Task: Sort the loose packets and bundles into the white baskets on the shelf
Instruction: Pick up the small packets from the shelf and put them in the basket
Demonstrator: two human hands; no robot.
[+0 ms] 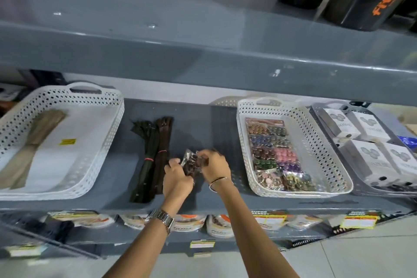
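— Pinching from both sides, are they? What have the fingers got?

— A clear packet of dark, small pieces. The left hand clamps its lower left part, the right hand clamps its upper right corner. Both sets of fingers are closed on it, and it is held just above the middle of the shelf, near the front edge.

— And on the wrists?

— A metal watch on the left, a thin bangle on the right.

— What lies around them?

— Just left of the hands, two dark bundles lie side by side on the bare shelf, each tied with a red band. Toward the shelf's left end stands a white basket holding flat tan and white things. Right of the hands a second white basket holds packets of coloured beads in rows. Beyond it, at the right end, a grey basket carries white boxes.
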